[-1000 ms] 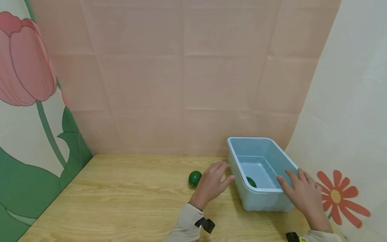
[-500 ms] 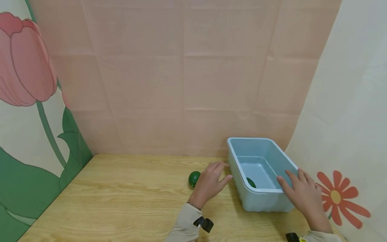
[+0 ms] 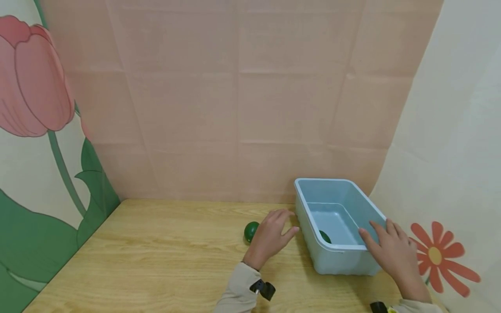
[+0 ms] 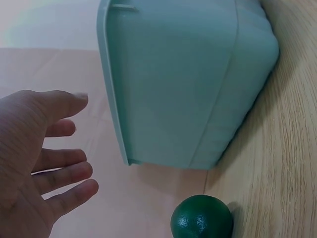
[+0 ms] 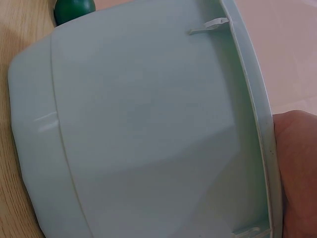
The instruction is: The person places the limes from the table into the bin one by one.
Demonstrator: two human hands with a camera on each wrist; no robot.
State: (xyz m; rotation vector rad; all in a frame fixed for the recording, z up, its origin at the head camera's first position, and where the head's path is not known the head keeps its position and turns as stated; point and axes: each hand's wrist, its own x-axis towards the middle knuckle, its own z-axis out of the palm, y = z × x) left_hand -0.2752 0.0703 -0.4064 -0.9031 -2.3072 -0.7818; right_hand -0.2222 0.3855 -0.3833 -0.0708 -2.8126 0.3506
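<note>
Head view alone looks into the pale blue, rounded rectangular plastic bin [image 3: 346, 261], right of centre in the lower frame, where part of a dark green, smooth-skinned piece [image 3: 325, 237] shows near the left wall; both wrist views meet only the bin's outer sides. A glossy dark green ball [image 3: 250, 231] sits on the yellowish wood-grain tabletop [image 3: 168, 256], left of the bin and partly covered by my left hand [image 3: 270, 239] from above. Left wrist view uncovers more of that ball, at the bottom of the frame, well apart from my hand, and shows daylight between my fingers and the bin: they are spread, loosely bent and holding nothing. My right hand [image 3: 395, 252] lies over the near right corner of the bin with fingers spread, thumb and forefinger reaching above the inside; right wrist view gives only a strip of this hand at the right edge, behind the rim, so how firmly it presses I cannot tell. That view adds what the head camera misses: a thin moulded rib [image 5: 205, 29] under the lip, and a crease line running along the smooth, matte wall. Creased pinkish-beige cloth [image 3: 235, 108] hangs behind, and beige fabric sleeves [image 3: 239, 288] cover my wrists.
</note>
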